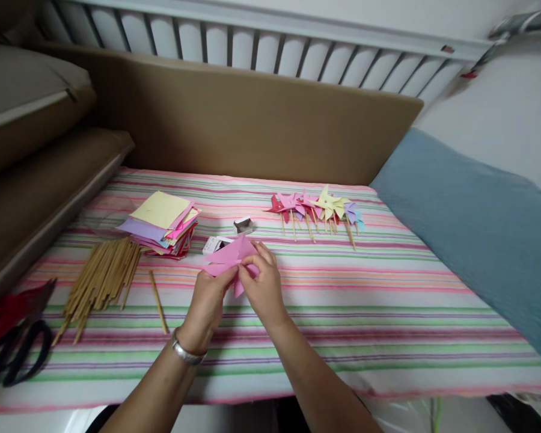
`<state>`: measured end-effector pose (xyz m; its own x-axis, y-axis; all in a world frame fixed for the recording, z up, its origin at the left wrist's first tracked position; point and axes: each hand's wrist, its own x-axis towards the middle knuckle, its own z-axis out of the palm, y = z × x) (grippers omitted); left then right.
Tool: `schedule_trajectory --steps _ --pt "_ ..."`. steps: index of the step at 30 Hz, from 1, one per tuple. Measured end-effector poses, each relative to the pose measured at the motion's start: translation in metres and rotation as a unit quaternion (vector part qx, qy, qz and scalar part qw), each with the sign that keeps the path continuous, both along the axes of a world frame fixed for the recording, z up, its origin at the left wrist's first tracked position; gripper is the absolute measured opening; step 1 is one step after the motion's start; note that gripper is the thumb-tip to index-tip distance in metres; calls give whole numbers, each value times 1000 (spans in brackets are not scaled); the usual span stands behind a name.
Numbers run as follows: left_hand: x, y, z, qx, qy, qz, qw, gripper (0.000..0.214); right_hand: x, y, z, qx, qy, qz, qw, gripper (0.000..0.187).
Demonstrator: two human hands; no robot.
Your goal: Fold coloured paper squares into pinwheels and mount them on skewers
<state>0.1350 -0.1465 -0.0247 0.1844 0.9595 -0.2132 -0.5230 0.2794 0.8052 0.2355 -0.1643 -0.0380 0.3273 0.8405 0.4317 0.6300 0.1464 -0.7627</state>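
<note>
A pink paper pinwheel piece point(229, 253), with cut and partly folded blades, is held above the striped cloth between both hands. My left hand point(210, 296) pinches its lower left side, thumb near the centre. From the right, my right hand point(262, 282) closes on it with thumb and fingertips at the middle. Whether a pin is between the fingertips cannot be seen. Just behind the paper lie a small white box point(214, 244) and an open box part point(243, 225). One loose wooden stick point(158, 302) rests left of my left hand.
Left of the hands are a stack of coloured paper squares point(160, 210), a pile of wooden sticks point(100, 273) and black-handled scissors point(24, 349). Several finished pinwheels point(327, 204) lie at the back right. A brown board point(252, 123) stands behind; a blue cushioned side point(473, 222) bounds the right.
</note>
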Motion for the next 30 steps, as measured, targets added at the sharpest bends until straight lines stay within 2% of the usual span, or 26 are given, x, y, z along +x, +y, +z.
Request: schedule_trajectory --steps 4,7,10,12,14,19,25,30 --pt "-3 6 -5 -30 55 39 997 25 0 -2 7 -18 20 5 1000 5" --pt "-8 10 -4 -62 87 21 994 31 9 -1 13 -56 133 22 989 35" --pt "-12 12 -4 -67 115 -22 991 34 21 1 18 -141 296 97 940 60" --pt "-13 11 -5 -58 149 -55 986 30 27 2 18 -189 367 140 900 67" --pt "-12 10 -7 -45 178 -79 980 26 30 2 17 -204 394 151 883 67" --pt "-10 10 -11 -21 163 -95 982 30 29 3 12 -184 370 123 902 57" --pt "-11 11 -12 -69 56 -137 987 30 17 7 0 -109 439 83 888 61" --pt "-16 15 -12 -70 49 -78 993 26 8 6 -5 -93 413 77 903 60"
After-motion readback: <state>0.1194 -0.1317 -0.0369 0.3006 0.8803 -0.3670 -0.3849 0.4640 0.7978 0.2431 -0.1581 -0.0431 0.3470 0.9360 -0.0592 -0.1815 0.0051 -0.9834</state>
